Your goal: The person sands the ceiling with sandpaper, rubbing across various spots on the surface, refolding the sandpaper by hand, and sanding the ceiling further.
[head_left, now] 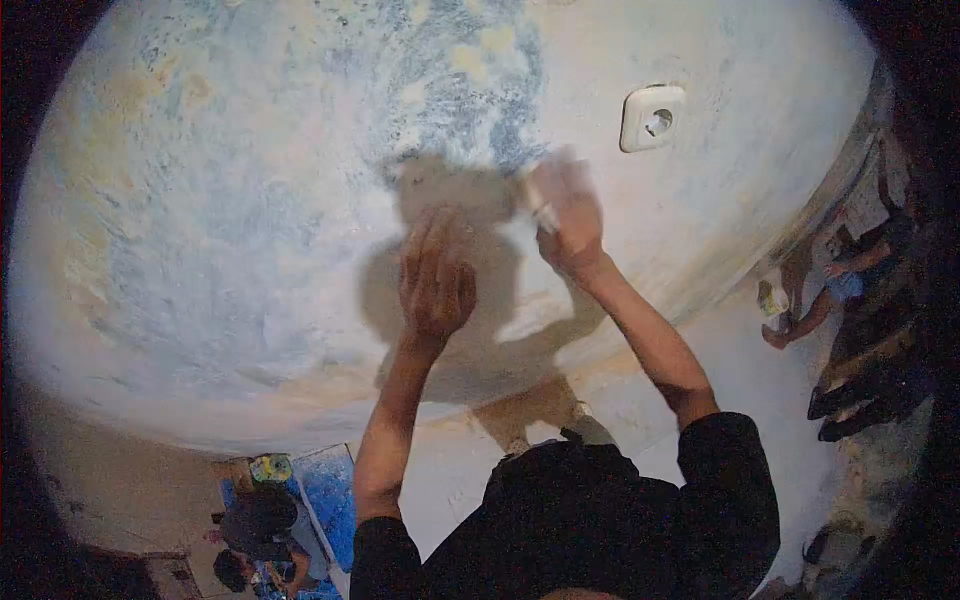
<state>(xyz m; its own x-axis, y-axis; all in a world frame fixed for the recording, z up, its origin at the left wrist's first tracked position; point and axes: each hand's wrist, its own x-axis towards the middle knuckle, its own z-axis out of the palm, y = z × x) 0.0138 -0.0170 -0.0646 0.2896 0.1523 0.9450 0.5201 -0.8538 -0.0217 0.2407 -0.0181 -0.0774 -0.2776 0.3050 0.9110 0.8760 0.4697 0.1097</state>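
A wall point(300, 180) with patchy white, blue-grey and yellowish paint or filler fills the view before me. My left hand point(435, 285) rests against it, fingers extended upward and some slightly bent, with nothing seen in it. To the right, my right hand point(570, 215) is raised to the wall and smeared by motion. Its fingers close around a pale, flat-looking piece point(541, 200) whose kind I cannot make out. A dark blue-grey patch point(480, 110) lies just above both hands, and my shadow falls between them.
A white wall socket point(653, 118) sits up and right of my right hand. At the right edge another person point(850, 300) reaches toward the wall. Lower left, a person point(260, 530) bends near a blue sheet point(328, 490) and a yellow-green round item point(270, 467).
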